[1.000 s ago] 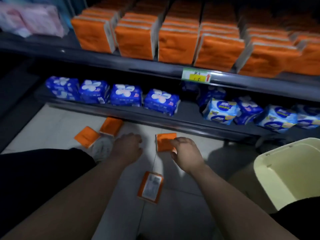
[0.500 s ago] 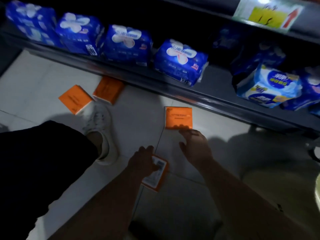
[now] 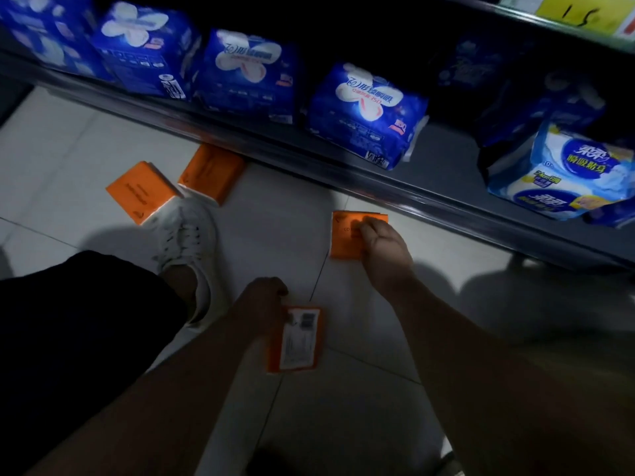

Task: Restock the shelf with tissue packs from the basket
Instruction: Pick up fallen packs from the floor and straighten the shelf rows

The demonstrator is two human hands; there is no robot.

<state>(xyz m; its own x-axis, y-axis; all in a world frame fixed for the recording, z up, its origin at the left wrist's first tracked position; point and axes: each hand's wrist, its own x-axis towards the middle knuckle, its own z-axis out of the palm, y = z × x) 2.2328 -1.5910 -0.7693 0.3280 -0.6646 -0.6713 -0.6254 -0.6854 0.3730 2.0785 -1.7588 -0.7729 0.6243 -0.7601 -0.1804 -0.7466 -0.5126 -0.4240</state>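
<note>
Both hands are coming down on fallen orange packs on the floor tiles [image 3: 360, 407]. Right hand [image 3: 385, 250] is curling its fingers [image 3: 369, 225] over the far-right part of one orange tissue pack [image 3: 347, 237], thumb at its right edge — closing round it, though I can't tell yet whether the pinch is complete or the pack is lifting. Left hand [image 3: 264, 300] is sitting against the left edge of the label-up pack [image 3: 298, 338], fingers bent narrow; the grip itself is hidden behind the knuckles, so contact yes, firm hold unclear.

What has changed: half a second ago the right hand was stopping just short of its pack, fingertips near the pack's near edge; now it is covering the top. The left hand was already reaching the label-up pack and is now settling lower along its side. The view is also dropping closer to the floor, so the person is leaning in.

Meaning for the task: this is recovery work, not shelving. Two more orange packs [image 3: 144, 190] are lying far left by the white shoe [image 3: 187, 231], one of them [image 3: 211, 173] partly tucked under the lip of the bottom shelf [image 3: 378, 187]. Blue packs [image 3: 364, 115] are filling that shelf. Basket isn't in view right now — my read is all four need gathering before restocking goes on.
</note>
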